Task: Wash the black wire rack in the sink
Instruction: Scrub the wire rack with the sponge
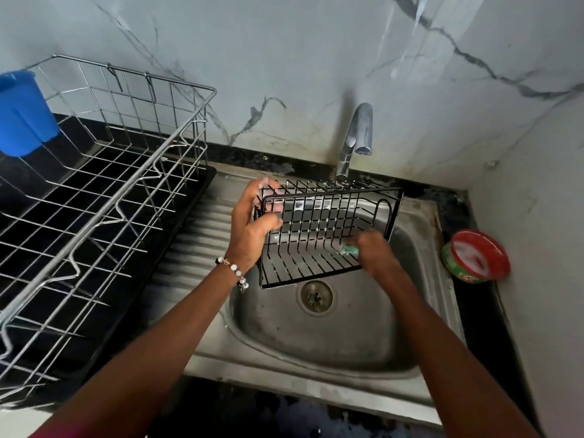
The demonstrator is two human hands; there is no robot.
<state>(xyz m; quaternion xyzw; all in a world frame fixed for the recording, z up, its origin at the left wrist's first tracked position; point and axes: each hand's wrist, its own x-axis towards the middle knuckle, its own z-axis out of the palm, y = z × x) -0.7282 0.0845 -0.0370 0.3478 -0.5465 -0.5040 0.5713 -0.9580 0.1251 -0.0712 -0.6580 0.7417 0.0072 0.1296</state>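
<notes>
I hold the black wire rack (pixel 322 229) up over the steel sink (pixel 316 339), above the drain (pixel 316 298) and just in front of the tap (pixel 355 137). My left hand (pixel 252 222) grips the rack's left end, thumb in front and fingers (pixel 268 184) curled round the wires behind, with white suds on the fingers and on the wires near them. A bead bracelet (pixel 234 270) sits on that wrist. My right hand (pixel 376 251) is at the rack's lower right corner, its fingers closed on a small green scrubber (pixel 349 249) that is pressed against the wires; the hand is blurred, so I cannot tell the grip in detail. The rack is tilted, its open side facing me, its floor sloping down toward the drain. On the dark worktop (pixel 480 311) to the right of the sink stands a red-rimmed tub of dish soap (pixel 477 257), well apart from my hands. To the left, on a black tray (pixel 177 222), stands a large silver wire drying rack (pixel 104 184) with a blue plastic cup (pixel 23 115) hung at its far left corner.
</notes>
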